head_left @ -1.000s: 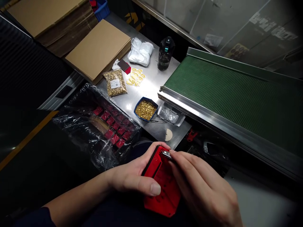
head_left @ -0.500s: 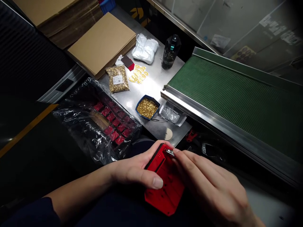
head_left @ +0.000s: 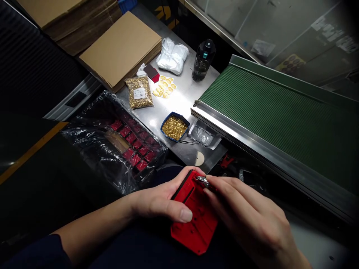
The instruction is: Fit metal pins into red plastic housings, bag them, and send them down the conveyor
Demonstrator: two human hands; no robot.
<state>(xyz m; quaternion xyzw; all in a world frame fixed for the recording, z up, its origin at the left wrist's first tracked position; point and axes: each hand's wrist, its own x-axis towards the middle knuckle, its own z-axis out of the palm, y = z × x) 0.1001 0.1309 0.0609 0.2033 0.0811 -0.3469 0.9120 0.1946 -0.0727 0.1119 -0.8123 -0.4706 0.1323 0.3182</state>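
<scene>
My left hand [head_left: 164, 203] grips a red plastic panel [head_left: 196, 228] by its upper left side, thumb across the face. The panel has a black strip along one edge, a dark slot and small holes. My right hand [head_left: 252, 213] is closed around small silver pliers [head_left: 202, 180]; only their metal head shows clearly beyond the fingertips. The head rests at the panel's top corner, by a small hole. What is between the jaws, if anything, is too small to make out. Farther forward, a blue dish [head_left: 175, 127] holds small gold-coloured metal pieces.
Tweezers [head_left: 188, 142] lie beside the dish on the metal table [head_left: 157, 119]. A bag of gold-coloured pieces [head_left: 139, 92], stickers [head_left: 164, 86], stacked cardboard [head_left: 120, 48] and a bottle [head_left: 203, 59] stand behind. The green conveyor [head_left: 269, 112] is at right, a plastic-lined box of red parts [head_left: 134, 144] at left.
The pliers have turned slightly at the panel's corner, and more of their head shows. My right hand has rolled a little; my left hand keeps its grip.
</scene>
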